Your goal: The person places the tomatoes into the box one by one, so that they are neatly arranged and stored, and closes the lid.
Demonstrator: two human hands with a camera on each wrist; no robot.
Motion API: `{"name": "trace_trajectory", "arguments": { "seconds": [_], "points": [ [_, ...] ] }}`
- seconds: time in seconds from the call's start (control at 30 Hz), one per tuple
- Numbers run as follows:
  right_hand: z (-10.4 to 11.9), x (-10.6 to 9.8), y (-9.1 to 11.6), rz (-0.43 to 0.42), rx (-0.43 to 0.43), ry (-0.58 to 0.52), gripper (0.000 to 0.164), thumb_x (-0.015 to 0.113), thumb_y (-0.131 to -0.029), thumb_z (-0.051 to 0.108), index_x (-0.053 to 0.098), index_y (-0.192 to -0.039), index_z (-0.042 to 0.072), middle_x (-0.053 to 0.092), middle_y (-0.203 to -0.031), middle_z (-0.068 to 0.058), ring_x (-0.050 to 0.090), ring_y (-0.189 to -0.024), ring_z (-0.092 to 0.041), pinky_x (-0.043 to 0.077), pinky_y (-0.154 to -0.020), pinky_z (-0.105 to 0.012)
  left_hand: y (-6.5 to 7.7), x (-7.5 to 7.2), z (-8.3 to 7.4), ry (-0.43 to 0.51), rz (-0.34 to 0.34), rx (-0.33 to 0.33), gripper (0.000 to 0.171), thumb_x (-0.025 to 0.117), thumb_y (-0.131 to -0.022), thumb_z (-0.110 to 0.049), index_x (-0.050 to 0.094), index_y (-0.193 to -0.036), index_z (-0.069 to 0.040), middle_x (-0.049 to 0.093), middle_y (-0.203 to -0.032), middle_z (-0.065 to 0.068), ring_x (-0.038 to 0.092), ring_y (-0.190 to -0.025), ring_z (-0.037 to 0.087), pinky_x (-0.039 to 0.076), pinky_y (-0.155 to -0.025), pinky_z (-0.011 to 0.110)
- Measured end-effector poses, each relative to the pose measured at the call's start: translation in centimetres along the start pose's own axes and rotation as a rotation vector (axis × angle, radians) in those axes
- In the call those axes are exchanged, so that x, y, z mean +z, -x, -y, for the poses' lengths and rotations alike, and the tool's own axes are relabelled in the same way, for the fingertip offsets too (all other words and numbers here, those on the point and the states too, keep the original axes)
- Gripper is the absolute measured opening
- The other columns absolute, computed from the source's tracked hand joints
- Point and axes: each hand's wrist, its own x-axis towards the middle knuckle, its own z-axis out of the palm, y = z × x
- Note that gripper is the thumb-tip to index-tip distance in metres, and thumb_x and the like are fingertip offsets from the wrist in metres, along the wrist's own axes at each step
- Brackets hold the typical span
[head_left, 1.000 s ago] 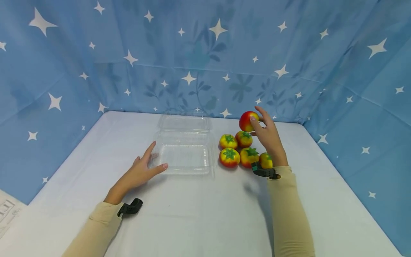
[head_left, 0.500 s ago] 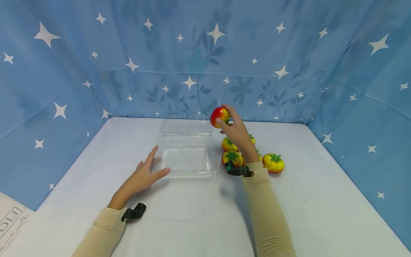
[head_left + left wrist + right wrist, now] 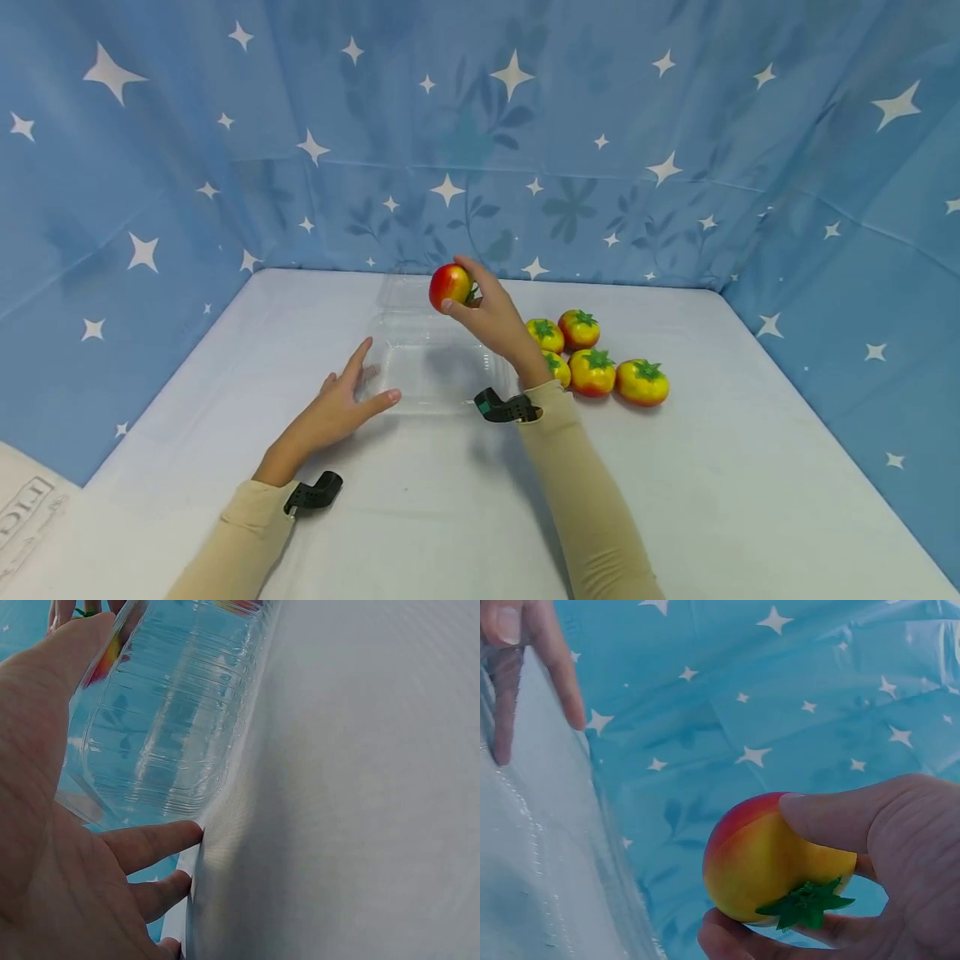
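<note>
My right hand [image 3: 497, 323] grips a red and yellow toy tomato [image 3: 446, 288] with a green leafy top, thumb on one side and fingers on the other. It is held in the air above the clear plastic box [image 3: 420, 375], whose hinged lid [image 3: 401, 293] lies folded back. In the right wrist view the toy tomato [image 3: 757, 862] has its green top turned toward the palm. My left hand [image 3: 330, 415] is spread at the box's left side, thumb along the near corner. The left wrist view shows fingertips [image 3: 191, 832] at the white cloth, holding nothing.
Several more toy tomatoes [image 3: 592, 372] stand in a group on the white-covered table [image 3: 450, 517], right of the box. Behind and on both sides hangs a blue curtain [image 3: 480, 125] with white stars. A printed sheet [image 3: 26, 517] shows at the far left.
My right hand has carried the toy tomato leftward, from above the group of tomatoes to over the box. My left hand has stayed beside the box.
</note>
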Motion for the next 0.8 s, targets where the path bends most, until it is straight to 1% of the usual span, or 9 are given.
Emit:
{"name": "trace_trajectory", "arguments": {
  "seconds": [0.13, 0.3, 0.4, 0.5, 0.63, 0.8],
  "points": [
    [-0.2, 1.1, -0.1, 0.034, 0.025, 0.019, 0.075, 0.073, -0.103, 0.020, 0.035, -0.166, 0.007, 0.047, -0.160, -0.016, 0.060, -0.118, -0.032, 0.057, -0.099, -0.041, -0.1, -0.1, 0.0, -0.003, -0.003, -0.009, 0.109, 0.069, -0.100, -0.060, 0.000, -0.174, -0.019, 0.035, -0.167, 0.028, 0.019, -0.158, 0.051, -0.008, -0.123, 0.070],
    [-0.5, 2.5, -0.1, 0.066, 0.068, 0.023, 0.075, 0.076, -0.102, 0.022, 0.035, -0.163, 0.005, 0.049, -0.157, -0.017, 0.063, -0.118, -0.033, 0.057, -0.103, -0.041, -0.2, -0.2, -0.2, -0.004, 0.000, -0.028, 0.111, 0.069, -0.099, -0.061, 0.001, -0.174, -0.019, 0.035, -0.167, 0.027, 0.010, -0.157, 0.057, -0.007, -0.121, 0.074],
    [-0.6, 3.3, -0.2, 0.075, 0.085, 0.031, 0.075, 0.077, -0.101, 0.022, 0.037, -0.161, 0.005, 0.051, -0.156, -0.016, 0.063, -0.120, -0.032, 0.056, -0.104, -0.041, -0.3, -0.2, -0.2, -0.008, -0.004, -0.026, 0.111, 0.070, -0.098, -0.060, 0.001, -0.174, -0.017, 0.037, -0.166, 0.027, 0.013, -0.157, 0.057, -0.006, -0.121, 0.074],
    [-0.7, 4.3, -0.3, 0.088, 0.095, 0.043, 0.074, 0.078, -0.100, 0.020, 0.038, -0.160, 0.004, 0.052, -0.156, -0.015, 0.062, -0.124, -0.031, 0.056, -0.105, -0.041, -0.3, -0.2, -0.1, -0.010, -0.010, -0.021, 0.111, 0.070, -0.098, -0.060, 0.001, -0.174, -0.017, 0.039, -0.165, 0.027, 0.020, -0.157, 0.054, -0.007, -0.122, 0.074],
    [-1.1, 5.6, -0.5, 0.117, 0.081, 0.061, 0.072, 0.078, -0.100, 0.019, 0.041, -0.159, 0.004, 0.055, -0.153, -0.016, 0.060, -0.126, -0.031, 0.055, -0.106, -0.041, -0.3, -0.1, 0.0, -0.012, -0.014, -0.013, 0.111, 0.070, -0.099, -0.060, 0.002, -0.174, -0.016, 0.040, -0.164, 0.027, 0.027, -0.156, 0.050, -0.007, -0.122, 0.073],
    [-1.6, 6.7, -0.6, 0.143, 0.057, 0.080, 0.067, 0.078, -0.100, 0.016, 0.046, -0.157, 0.003, 0.058, -0.148, -0.017, 0.061, -0.124, -0.032, 0.054, -0.107, -0.042, -0.2, -0.1, 0.0, -0.006, -0.013, -0.004, 0.110, 0.070, -0.098, -0.060, 0.003, -0.174, -0.016, 0.045, -0.163, 0.025, 0.026, -0.155, 0.053, -0.007, -0.122, 0.073]
  ]
}}
